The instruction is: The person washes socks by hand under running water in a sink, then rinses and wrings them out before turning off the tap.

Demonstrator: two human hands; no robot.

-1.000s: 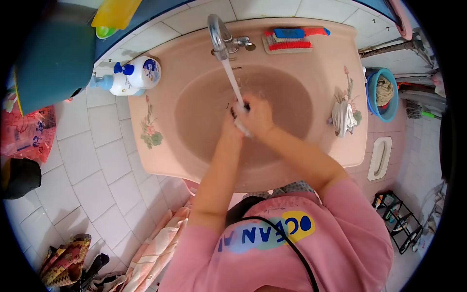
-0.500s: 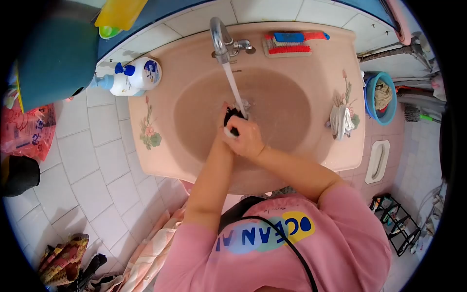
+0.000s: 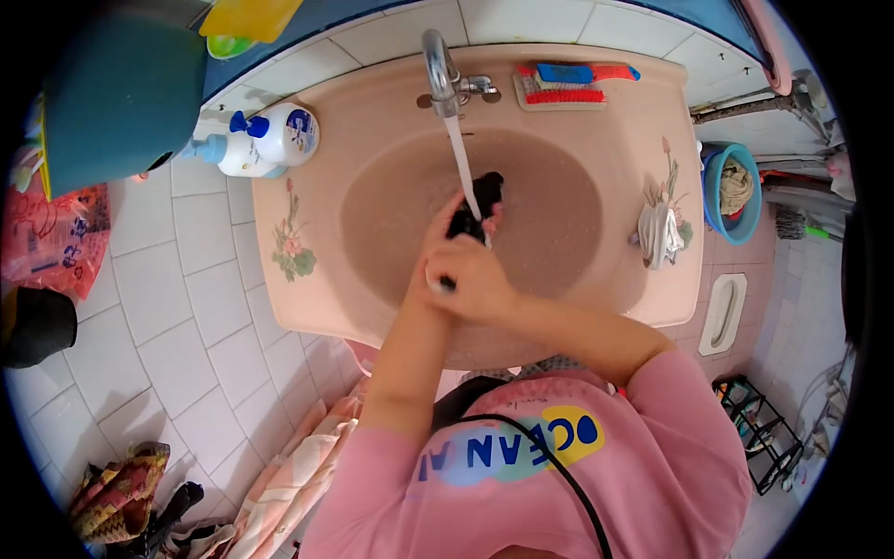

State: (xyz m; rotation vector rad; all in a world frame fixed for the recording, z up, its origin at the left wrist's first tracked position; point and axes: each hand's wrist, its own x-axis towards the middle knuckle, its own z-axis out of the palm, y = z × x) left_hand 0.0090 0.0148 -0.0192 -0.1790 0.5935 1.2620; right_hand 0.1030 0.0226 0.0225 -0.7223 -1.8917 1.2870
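A black cloth (image 3: 486, 191), possibly a small garment, is bunched under the running tap water over the basin. My left hand (image 3: 441, 224) is beneath and around it, with most fingers hidden by the cloth and the stream. Crossing over my left wrist, my right hand (image 3: 473, 278) is closed in a fist, and a bit of black cloth shows at its thumb side. The chrome tap (image 3: 441, 74) pours a steady stream onto the cloth. Both hands are over the pink sink (image 3: 568, 186).
Pump bottles (image 3: 287, 135) stand on the sink's left ledge. Brushes (image 3: 563, 86) lie behind, right of the tap. A wet white cloth (image 3: 659, 233) rests on the right ledge. A blue bucket (image 3: 717, 205) holding cloth stands beyond it. A teal container (image 3: 121, 102) is at upper left.
More of the black cloth now extends past my left hand, up and right under the stream. My right hand has slid slightly back toward my left wrist. The view has shifted a little.
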